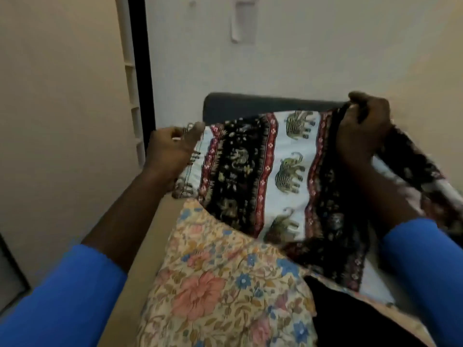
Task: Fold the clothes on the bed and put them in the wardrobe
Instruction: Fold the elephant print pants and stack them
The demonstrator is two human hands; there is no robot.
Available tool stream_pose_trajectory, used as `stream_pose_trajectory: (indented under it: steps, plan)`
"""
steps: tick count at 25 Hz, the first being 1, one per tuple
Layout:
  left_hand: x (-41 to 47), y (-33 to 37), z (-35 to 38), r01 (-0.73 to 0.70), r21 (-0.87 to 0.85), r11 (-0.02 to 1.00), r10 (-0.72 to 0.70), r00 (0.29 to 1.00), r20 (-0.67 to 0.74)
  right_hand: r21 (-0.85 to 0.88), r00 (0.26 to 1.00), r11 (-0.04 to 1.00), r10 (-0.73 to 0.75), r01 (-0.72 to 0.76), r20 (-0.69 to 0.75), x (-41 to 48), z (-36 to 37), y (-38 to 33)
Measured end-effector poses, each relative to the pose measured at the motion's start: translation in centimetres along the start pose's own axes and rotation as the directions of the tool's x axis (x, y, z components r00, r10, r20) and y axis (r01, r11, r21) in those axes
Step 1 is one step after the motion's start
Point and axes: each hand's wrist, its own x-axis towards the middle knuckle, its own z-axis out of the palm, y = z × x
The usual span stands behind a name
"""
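A white cloth with green elephants and black-and-red borders [283,176] is stretched in the air above the bed. My left hand [172,149] pinches its left top edge, and my right hand [363,128] grips its right top corner, with loose fabric trailing off to the right. Its lower part drapes onto a cream floral cloth [220,284] lying on the bed. A black garment [350,316] lies at the bottom right, partly over the floral cloth.
The dark headboard [250,106] stands against the white back wall. A beige wall closes the left side, with a white shelf strip and a dark vertical frame [140,71] beside it. The bed's tan edge [140,259] runs along the left.
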Motion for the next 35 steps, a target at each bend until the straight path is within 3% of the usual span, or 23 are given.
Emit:
stream_pose_trajectory:
  steps: [2,3,5,6,7,9,11,12,14,16,17,18,20,22,24,26,28,31,33,35]
  plan:
    - [-0.2,-10.6,0.3,0.238,0.029,0.971,-0.240,0.968,0.072,-0.141,0.962,0.978,0.180,-0.154,0.203,-9.6,3.3,8.7]
    - [-0.4,-16.2,0.5,0.365,0.079,0.928,-0.371,0.924,0.091,-0.221,0.903,0.947,0.296,-0.234,0.311,-14.5,4.8,12.5]
    - [-0.4,-28.2,1.3,0.552,0.240,0.799,-0.577,0.815,0.047,-0.382,0.711,0.851,0.515,-0.360,0.479,-24.2,7.7,19.6]
    - [-0.7,-32.7,1.6,0.567,0.345,0.748,-0.603,0.798,-0.003,-0.455,0.627,0.804,0.588,-0.384,0.510,-27.9,8.5,22.2]
    - [-0.7,-36.5,1.9,0.546,0.437,0.715,-0.583,0.811,-0.059,-0.517,0.573,0.767,0.634,-0.380,0.519,-30.8,9.0,24.4]
    - [-0.2,-39.8,2.4,0.442,0.553,0.706,-0.440,0.886,-0.147,-0.605,0.579,0.738,0.644,-0.299,0.500,-33.2,10.1,26.7]
    - [0.9,-40.2,2.6,0.314,0.623,0.717,-0.325,0.940,-0.099,-0.649,0.580,0.714,0.655,-0.264,0.485,-33.2,11.2,27.5]
    - [1.3,-40.0,2.6,0.263,0.660,0.704,-0.306,0.951,-0.052,-0.643,0.545,0.718,0.662,-0.266,0.513,-32.9,11.3,27.5]
    - [1.7,-40.3,2.0,0.177,0.763,0.622,-0.295,0.955,0.020,-0.602,0.415,0.741,0.669,-0.299,0.617,-32.2,10.9,27.3]
    - [1.2,-39.3,2.6,0.101,0.884,0.456,-0.282,0.959,0.036,-0.561,0.279,0.726,0.678,-0.397,0.680,-30.7,9.3,26.1]
    - [0.7,-38.2,3.7,0.056,0.903,0.426,-0.224,0.974,0.045,-0.540,0.251,0.720,0.673,-0.435,0.696,-29.7,7.7,25.0]
    - [0.1,-36.9,5.1,-0.012,0.891,0.454,-0.137,0.987,0.084,-0.522,0.241,0.725,0.661,-0.450,0.710,-28.6,6.2,23.8]
    - [-2.6,-33.5,9.3,-0.249,0.747,0.617,0.048,0.959,0.280,-0.555,0.237,0.729,0.668,-0.400,0.706,-26.5,1.7,21.8]
    - [-6.5,-30.9,14.6,-0.399,0.501,0.768,0.129,0.863,0.489,-0.690,0.127,0.698,0.714,-0.191,0.688,-24.2,-3.8,20.3]
    - [-10.3,-29.1,19.8,-0.419,0.298,0.858,0.129,0.736,0.664,-0.780,-0.026,0.623,0.782,0.061,0.623,-21.5,-9.5,18.8]
    - [-12.8,-28.3,24.4,-0.369,0.191,0.909,0.104,0.647,0.755,-0.803,-0.112,0.554,0.832,0.222,0.543,-19.4,-14.8,17.4]
    - [-14.0,-28.6,27.3,-0.232,0.237,0.943,-0.044,0.619,0.784,-0.818,-0.118,0.497,0.866,0.289,0.485,-18.3,-18.9,16.5]
    - [-16.4,-29.7,28.7,-0.161,0.343,0.926,-0.150,0.675,0.722,-0.838,-0.009,0.455,0.880,0.301,0.475,-17.2,-22.8,16.0]
    - [-17.6,-30.0,28.8,-0.236,0.376,0.896,-0.112,0.698,0.707,-0.893,0.148,0.447,0.880,0.062,0.451,-16.3,-23.9,16.2]
    - [-17.9,-29.6,28.6,-0.255,0.420,0.871,-0.130,0.705,0.698,-0.833,0.222,0.402,0.914,-0.379,0.340,-15.6,-23.9,16.1]
